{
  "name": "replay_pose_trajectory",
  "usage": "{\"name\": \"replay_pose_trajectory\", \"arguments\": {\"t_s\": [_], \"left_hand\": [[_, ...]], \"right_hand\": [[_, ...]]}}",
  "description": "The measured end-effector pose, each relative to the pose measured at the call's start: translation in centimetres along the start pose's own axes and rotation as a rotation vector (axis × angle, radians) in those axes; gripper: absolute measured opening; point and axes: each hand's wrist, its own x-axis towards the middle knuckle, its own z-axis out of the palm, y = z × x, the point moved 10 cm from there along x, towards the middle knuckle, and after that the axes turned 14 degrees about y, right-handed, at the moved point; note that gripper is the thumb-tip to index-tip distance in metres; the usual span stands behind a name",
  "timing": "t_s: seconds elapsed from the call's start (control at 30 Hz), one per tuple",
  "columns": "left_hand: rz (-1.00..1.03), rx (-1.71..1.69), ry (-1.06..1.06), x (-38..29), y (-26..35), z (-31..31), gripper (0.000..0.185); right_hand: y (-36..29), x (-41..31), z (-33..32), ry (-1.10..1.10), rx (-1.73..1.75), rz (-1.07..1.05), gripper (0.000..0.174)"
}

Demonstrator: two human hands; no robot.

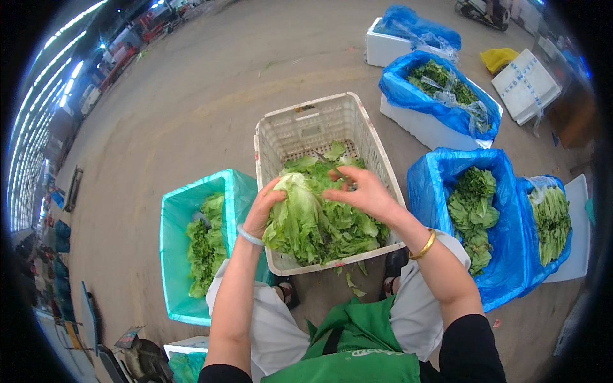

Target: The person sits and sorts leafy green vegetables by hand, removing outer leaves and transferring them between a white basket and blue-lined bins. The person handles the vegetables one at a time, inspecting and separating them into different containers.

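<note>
My left hand [262,206] grips a pale green head of lettuce [297,210] by its left side, over the near part of a white plastic crate [306,128]. My right hand [366,191] is just right of the lettuce head, its thumb and fingers curled around a slim knife [333,166]. The narrow blade points up and to the left, over the crate. Loose lettuce leaves [357,230] fill the crate's near half, and the held head hides some of them.
At the left stands a box lined with turquoise plastic [179,306], holding leafy greens. Boxes lined with blue plastic [426,186] hold more greens at the right. Farther back are white foam boxes [402,119] and a foam lid [527,86]. Leaf scraps [354,287] lie between my feet.
</note>
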Motion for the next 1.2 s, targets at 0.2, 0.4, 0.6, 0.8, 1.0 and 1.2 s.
{"name": "replay_pose_trajectory", "arguments": {"t_s": [0.2,0.4,0.6,0.8,1.0,1.2], "left_hand": [[-0.023,0.051,0.117,-0.1,-1.0,1.0,0.044],[0.317,0.501,-0.024,0.1,1.2,2.8,0.032],[0.471,1.048,-0.026,-0.6,1.4,3.6,0.034],[0.808,1.179,0.141,0.0,3.1,2.3,0.066],[0.029,0.386,-0.072,-0.4,-2.8,5.0,0.09],[0.002,0.358,-0.069,0.1,-2.8,4.4,0.082]], "right_hand": [[-1.8,-1.3,2.8,-0.332,0.267,0.292,0.065],[1.0,-0.5,2.6,-0.377,0.137,0.097,0.063],[1.9,-0.6,2.7,-0.34,-0.174,-0.241,0.065],[3.8,0.1,0.9,-0.277,0.103,0.214,0.073],[1.9,-0.7,1.1,-0.15,0.244,0.29,0.076],[1.2,0.2,-0.5,0.02,0.188,0.071,0.051]]}}
